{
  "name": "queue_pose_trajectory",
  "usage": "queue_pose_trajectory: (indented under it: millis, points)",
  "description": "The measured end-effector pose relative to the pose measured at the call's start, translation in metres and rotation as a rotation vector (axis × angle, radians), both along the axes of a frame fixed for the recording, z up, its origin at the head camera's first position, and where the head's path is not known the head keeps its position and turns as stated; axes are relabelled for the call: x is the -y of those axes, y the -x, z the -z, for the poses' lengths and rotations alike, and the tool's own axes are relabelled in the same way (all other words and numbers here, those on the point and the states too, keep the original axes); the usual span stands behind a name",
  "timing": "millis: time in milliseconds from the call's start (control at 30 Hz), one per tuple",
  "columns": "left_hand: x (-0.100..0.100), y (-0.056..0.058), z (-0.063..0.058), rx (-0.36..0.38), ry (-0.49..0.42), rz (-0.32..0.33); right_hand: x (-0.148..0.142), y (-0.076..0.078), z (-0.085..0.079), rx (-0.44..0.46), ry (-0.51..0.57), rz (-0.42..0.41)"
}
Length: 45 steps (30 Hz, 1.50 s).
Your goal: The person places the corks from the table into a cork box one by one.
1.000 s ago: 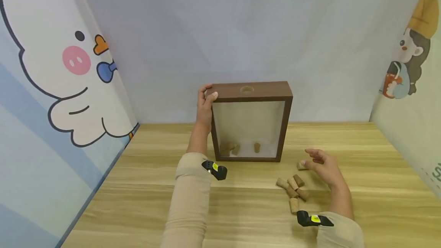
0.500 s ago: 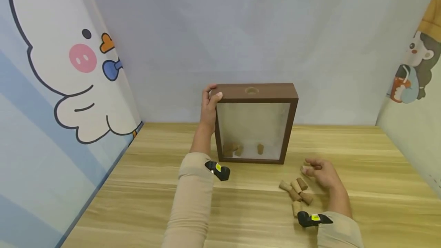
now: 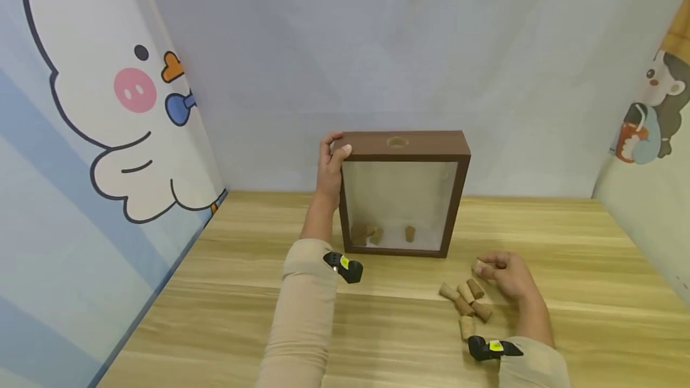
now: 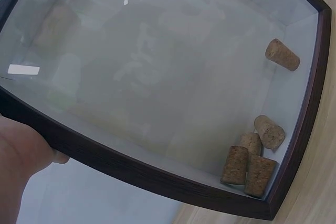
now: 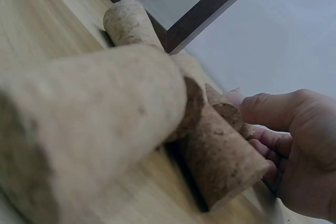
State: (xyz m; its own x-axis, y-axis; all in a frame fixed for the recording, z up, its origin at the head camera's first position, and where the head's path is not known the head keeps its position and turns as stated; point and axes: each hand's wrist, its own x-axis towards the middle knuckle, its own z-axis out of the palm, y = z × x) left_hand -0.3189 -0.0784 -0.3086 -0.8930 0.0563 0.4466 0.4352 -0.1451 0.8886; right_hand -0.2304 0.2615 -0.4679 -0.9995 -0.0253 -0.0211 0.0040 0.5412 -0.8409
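Tan cork (image 3: 477, 265) pinched by right hand (image 3: 511, 275) near 6 corks (image 3: 463, 306); left hand (image 3: 331, 166) grips box (image 3: 401, 195)

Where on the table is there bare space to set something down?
Bare table lies between the left sleeve and left wall, and between the right hand and right wall. The crowded part is right-front of the box, where loose corks bunch beside that hand.

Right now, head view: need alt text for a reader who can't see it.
A person's left hand grips the top left corner of an upright brown-framed box with a round hole in its top and a few corks behind its clear front; the right hand pinches a cork. Six more corks lie beside that hand on a wood-grained table.
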Motion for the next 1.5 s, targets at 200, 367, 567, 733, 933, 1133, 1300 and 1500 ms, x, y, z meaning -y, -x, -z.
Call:
queue_pose_trajectory:
  millis: [200,367,567,733,933,1133,1300,1500]
  points:
    - [0.002,0.001,0.0,0.0,-0.002,-0.012,0.005,-0.003,-0.008,0.009,0.018,0.03]
    - [0.001,0.001,0.0,0.007,0.011,-0.008,0.011,-0.008,-0.023,-0.007,0.022,0.051]
    - [0.001,0.014,0.01,0.002,0.011,0.002,0.026,-0.013,-0.041,-0.061,0.085,0.057]
    - [0.001,0.025,0.02,0.014,-0.002,0.0,0.043,-0.015,-0.053,-0.138,0.128,0.038]
    - [0.001,0.027,0.023,0.004,-0.009,-0.012,0.062,-0.017,-0.067,-0.239,0.131,0.004]
    - [0.003,0.026,0.022,-0.01,-0.001,-0.016,0.085,-0.02,-0.078,-0.301,0.206,-0.054]
    - [0.004,0.024,0.023,-0.009,0.001,-0.004,0.109,-0.022,-0.084,-0.303,0.293,-0.075]
    - [0.004,0.026,0.024,-0.012,0.006,-0.01,0.134,-0.02,-0.094,-0.38,0.43,-0.081]
